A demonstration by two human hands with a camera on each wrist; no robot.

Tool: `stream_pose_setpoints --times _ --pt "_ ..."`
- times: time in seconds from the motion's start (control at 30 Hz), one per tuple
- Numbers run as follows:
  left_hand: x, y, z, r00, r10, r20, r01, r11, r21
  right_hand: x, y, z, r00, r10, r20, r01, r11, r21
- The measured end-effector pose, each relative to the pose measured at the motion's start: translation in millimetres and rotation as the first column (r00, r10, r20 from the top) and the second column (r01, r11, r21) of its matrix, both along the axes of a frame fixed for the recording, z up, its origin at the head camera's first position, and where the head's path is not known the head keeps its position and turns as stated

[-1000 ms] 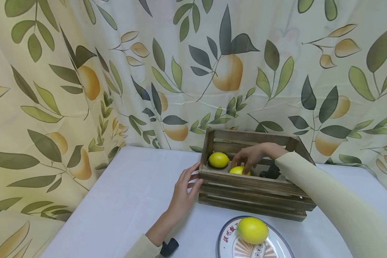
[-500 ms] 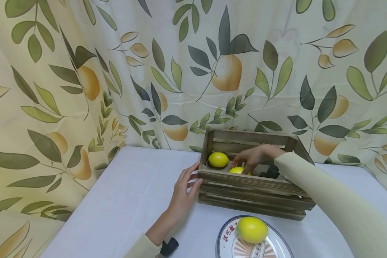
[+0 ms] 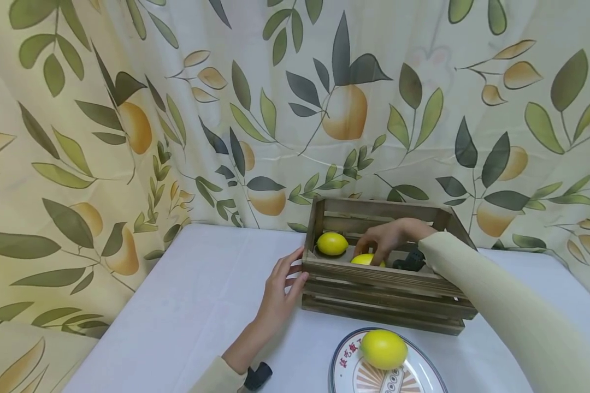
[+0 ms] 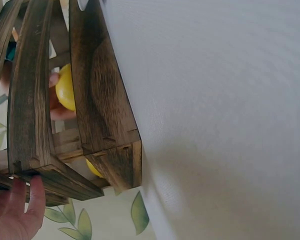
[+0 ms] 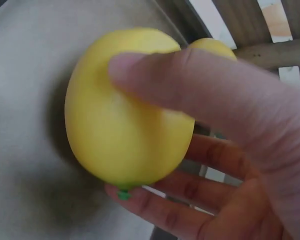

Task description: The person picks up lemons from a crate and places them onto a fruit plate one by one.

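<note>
Inside the brown slatted wooden crate [image 3: 388, 281], my right hand [image 3: 385, 237] grips a yellow lemon [image 5: 125, 130]. In the right wrist view the thumb presses across the lemon's side and the fingers [image 5: 210, 192] curl beneath it, near its green stem tip. Another lemon [image 3: 332, 243] lies in the crate's left corner. My left hand [image 3: 280, 286] rests its outstretched fingers against the crate's left end, thumb at the front corner. Through the slats, the left wrist view shows the gripped lemon [image 4: 66, 87] low in the crate.
A third lemon [image 3: 384, 350] sits on a round plate [image 3: 343, 376] with red characters, in front of the crate. The crate stands on a white-covered table [image 3: 201, 295]. Behind hangs a curtain [image 3: 295, 109] printed with leaves and fruit. Black wrist devices are on both arms.
The right hand and its lemon have shifted very slightly to the right inside the crate. The left hand keeps its place at the crate's end.
</note>
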State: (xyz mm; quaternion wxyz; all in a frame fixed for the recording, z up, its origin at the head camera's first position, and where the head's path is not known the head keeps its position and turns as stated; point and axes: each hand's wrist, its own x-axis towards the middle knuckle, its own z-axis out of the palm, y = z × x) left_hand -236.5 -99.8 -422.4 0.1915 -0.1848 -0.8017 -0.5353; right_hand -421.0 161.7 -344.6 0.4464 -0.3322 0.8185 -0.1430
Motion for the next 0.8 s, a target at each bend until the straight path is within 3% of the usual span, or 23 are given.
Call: stream_pose_setpoints --times 0.8 --pt "-0.5 -0.8 1.0 1.0 -0.012 0.008 0.012 1.0 0.008 0.6 -8.6 17.3 0.99 -0.04 -0.135 0.018 0.987 -0.16"
